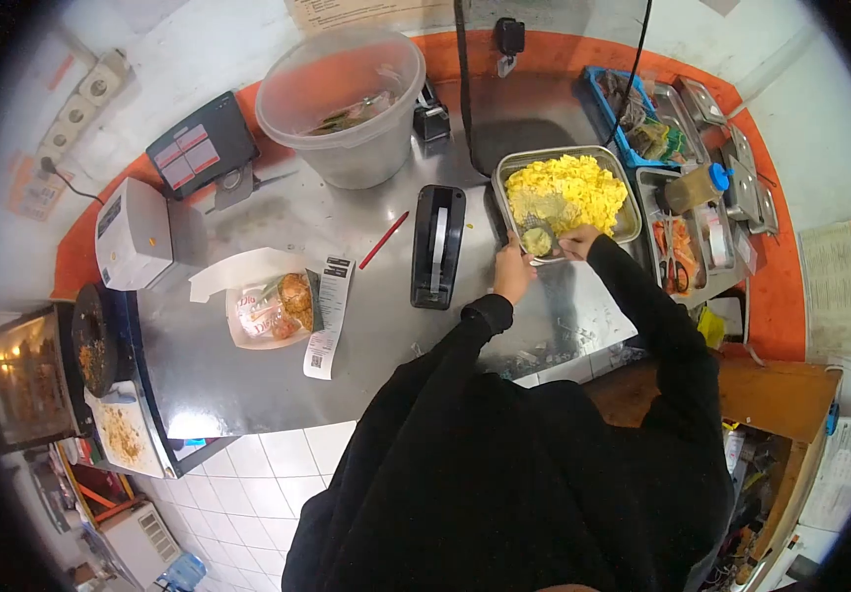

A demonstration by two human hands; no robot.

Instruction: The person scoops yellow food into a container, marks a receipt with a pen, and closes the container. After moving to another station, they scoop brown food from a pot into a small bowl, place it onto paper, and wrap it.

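Receipt print (329,316) illegibly small

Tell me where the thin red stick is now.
In the head view, the red stick lies just left of centre, between the receipt and the black device.

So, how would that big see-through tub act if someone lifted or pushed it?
The tub is probably light for its size: it looks like plastic, with little inside. Pushed high, it might tip on its narrower base; pushed low, it may slide over the smooth metal counter.
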